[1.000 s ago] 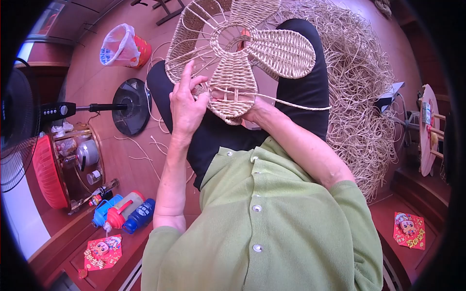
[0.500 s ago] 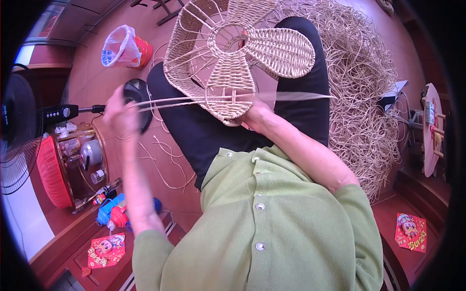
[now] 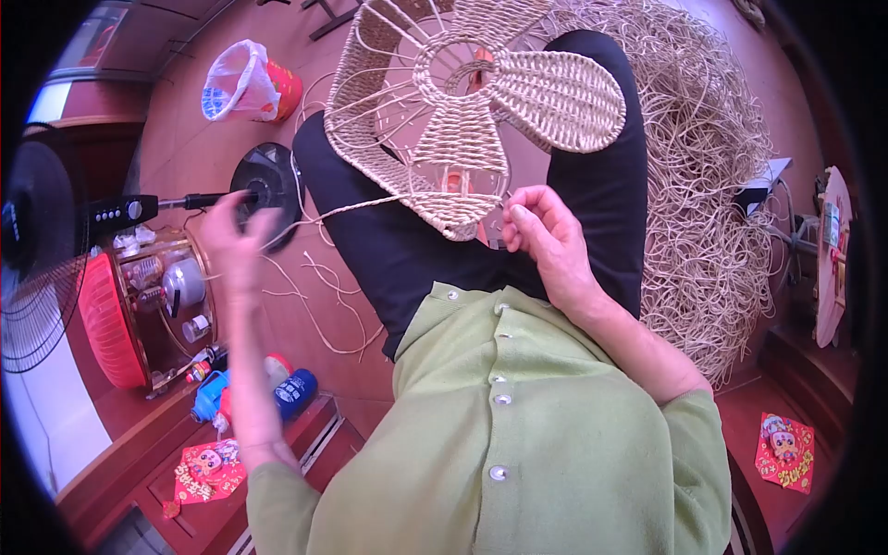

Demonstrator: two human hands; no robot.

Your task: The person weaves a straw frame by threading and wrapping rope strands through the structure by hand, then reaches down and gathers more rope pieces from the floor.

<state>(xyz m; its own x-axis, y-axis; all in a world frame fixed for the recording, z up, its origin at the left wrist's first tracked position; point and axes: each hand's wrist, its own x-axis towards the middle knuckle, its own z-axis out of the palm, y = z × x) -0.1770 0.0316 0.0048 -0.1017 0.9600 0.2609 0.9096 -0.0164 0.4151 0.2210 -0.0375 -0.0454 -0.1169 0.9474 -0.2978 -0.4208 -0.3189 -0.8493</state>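
A woven straw-coloured basket [image 3: 458,153] with petal-shaped panels around a ring rests tilted on my lap. Bare spokes show in a gap of its lower panel, and others radiate at its upper left. A strand of twisted cord [image 3: 356,205] runs left from the lower rim, sagging toward my left hand [image 3: 239,231]. That hand is somewhat blurred, its thumb and finger apart; the cord passes close by it. My right hand [image 3: 550,239] is just right of the lower rim, fingers curled and pinched to the thumb. Whatever lies in the pinch is too small to make out.
A large heap of loose cord [image 3: 698,185] covers the floor at right. At left stand a fan [image 3: 55,240], its round base [image 3: 268,196], a lined bin [image 3: 250,83] and a low rack [image 3: 166,296]. Cut strands [image 3: 324,296] lie near my left leg.
The strands pulled taut across the basket have gone slack, with one sagging left. My right hand has come out from under the rim and now pinches beside it. My left hand's fingers have opened.
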